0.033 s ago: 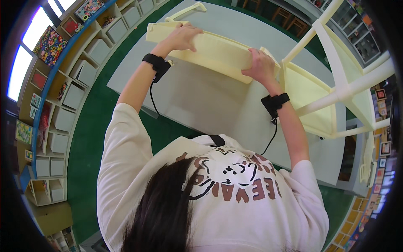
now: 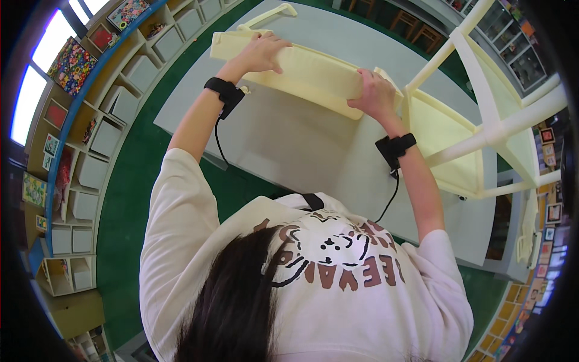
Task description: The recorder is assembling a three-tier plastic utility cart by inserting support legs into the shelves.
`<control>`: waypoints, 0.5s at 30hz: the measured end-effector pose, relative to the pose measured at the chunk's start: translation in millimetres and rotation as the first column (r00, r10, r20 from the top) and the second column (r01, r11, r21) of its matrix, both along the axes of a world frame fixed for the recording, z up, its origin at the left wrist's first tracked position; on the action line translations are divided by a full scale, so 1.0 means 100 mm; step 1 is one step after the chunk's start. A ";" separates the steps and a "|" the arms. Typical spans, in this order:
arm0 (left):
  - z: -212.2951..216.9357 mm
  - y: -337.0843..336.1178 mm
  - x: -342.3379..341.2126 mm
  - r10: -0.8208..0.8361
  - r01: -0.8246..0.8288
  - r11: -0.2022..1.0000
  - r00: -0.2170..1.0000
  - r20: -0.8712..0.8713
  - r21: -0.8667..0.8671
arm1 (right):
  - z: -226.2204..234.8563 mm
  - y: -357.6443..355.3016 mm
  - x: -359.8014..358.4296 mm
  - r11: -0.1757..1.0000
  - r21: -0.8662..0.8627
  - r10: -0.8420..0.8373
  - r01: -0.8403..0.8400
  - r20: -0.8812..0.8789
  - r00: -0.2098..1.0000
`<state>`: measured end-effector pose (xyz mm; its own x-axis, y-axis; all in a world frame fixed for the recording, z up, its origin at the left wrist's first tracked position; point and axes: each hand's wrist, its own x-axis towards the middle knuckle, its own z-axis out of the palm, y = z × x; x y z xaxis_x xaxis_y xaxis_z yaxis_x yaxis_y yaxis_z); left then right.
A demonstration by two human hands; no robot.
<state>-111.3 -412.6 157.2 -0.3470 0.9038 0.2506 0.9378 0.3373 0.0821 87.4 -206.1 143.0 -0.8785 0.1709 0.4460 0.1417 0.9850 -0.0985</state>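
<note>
left hand (image 2: 264,53): fingers curled over the top edge of the pale yellow flat wooden panel (image 2: 301,71), clamped on its left end; thumb side hidden behind the panel.
right hand (image 2: 374,93): fingers wrapped over the panel's right end, gripping it, knuckles toward the camera.
panel: long, pale yellow, held by both hands just above the grey rectangular table top (image 2: 289,145), tilted so its far-left end is higher in the picture; whether its lower edge touches the table cannot be told.
left wrist: black strap band (image 2: 224,92) with a thin black cable running down the forearm, on the near side of the panel.
right wrist: black strap band (image 2: 395,146), cable hanging from it toward the chest.
right of panel: pale yellow wooden frame with a seat-like square and white slanted rails (image 2: 476,120), standing on the table, its corner just beside the panel's right end.
beyond panel: small pale yellow handle-shaped piece (image 2: 271,13) lying on the table's far edge.
below table: green floor (image 2: 132,199).
far left of panel: curved wall of white cubby shelves (image 2: 102,139) with coloured boxes.
near panel, bottom: person's cream printed t-shirt (image 2: 338,289) and dark hair (image 2: 235,301).
</note>
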 end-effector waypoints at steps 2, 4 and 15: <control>-0.04 -0.04 -0.02 0.019 -0.012 0.986 0.999 -0.043 0.167 | -0.07 0.05 -0.04 0.997 0.051 0.055 -0.049 -0.120 0.991; -0.10 -0.11 0.02 0.042 -0.020 0.961 0.996 -0.076 0.277 | -0.05 0.01 -0.03 0.998 0.041 0.056 -0.051 -0.107 0.993; -1.42 -0.94 -0.23 0.423 -0.369 0.806 0.906 -0.014 0.464 | -0.46 -0.24 0.07 0.995 0.094 0.032 -0.024 -0.086 0.996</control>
<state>-134.6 -506.7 15.4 -0.5958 0.4774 0.6459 0.7423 0.6344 0.2158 94.7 -230.3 96.8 -0.8395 0.1006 0.5340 0.1085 0.9940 -0.0168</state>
